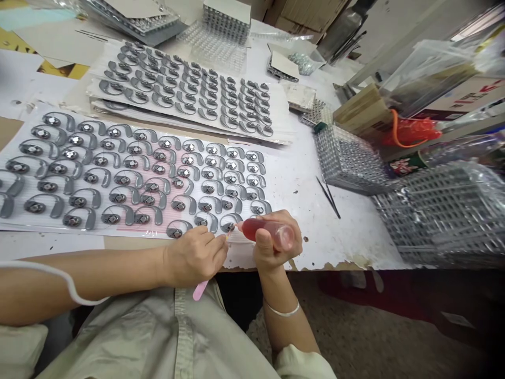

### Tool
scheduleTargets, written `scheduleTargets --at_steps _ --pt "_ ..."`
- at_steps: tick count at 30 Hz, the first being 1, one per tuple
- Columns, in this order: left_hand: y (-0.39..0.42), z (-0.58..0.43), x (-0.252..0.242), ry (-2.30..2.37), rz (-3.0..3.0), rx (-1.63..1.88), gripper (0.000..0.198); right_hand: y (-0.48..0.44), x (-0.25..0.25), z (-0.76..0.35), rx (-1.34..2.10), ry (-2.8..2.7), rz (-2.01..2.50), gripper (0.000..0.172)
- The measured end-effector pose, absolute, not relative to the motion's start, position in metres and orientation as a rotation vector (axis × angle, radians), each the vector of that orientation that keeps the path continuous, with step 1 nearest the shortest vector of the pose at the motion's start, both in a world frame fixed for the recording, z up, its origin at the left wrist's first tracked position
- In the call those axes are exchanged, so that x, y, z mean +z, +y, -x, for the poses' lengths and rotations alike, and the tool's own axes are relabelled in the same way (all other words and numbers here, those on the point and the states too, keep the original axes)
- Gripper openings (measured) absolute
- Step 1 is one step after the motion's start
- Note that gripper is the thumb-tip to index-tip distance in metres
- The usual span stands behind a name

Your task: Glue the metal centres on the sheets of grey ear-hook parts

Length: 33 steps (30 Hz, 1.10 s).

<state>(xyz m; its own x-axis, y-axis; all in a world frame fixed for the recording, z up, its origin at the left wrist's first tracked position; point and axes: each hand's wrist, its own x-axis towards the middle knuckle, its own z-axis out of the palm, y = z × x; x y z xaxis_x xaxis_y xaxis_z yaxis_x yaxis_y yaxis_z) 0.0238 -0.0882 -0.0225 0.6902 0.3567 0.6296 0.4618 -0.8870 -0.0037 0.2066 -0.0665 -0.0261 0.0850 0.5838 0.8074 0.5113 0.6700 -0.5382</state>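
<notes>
Right grip (274, 247) closed on red squeeze bottle (264, 235), left grip (195, 257) pinching pink stick (200, 290); squeezing too hard could flood the gray part (228, 227).

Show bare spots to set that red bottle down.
Bare white paper lies between the sheet of grey earpieces and the tweezers, above the red bottle; a second patch lies between the tweezers and the wire racks. Crowded: the far end with stacked trays, and the right side with plastic bags.
</notes>
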Motion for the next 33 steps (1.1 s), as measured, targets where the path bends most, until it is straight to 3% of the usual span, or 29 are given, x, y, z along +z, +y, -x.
scheduleTargets --at_steps 33 --pt "-0.0874 -0.0212 -0.0198 -0.684 2.756 -0.962 0.013 -0.0686 -0.0266 -0.2097 0.013 -1.517 0.965 0.021"
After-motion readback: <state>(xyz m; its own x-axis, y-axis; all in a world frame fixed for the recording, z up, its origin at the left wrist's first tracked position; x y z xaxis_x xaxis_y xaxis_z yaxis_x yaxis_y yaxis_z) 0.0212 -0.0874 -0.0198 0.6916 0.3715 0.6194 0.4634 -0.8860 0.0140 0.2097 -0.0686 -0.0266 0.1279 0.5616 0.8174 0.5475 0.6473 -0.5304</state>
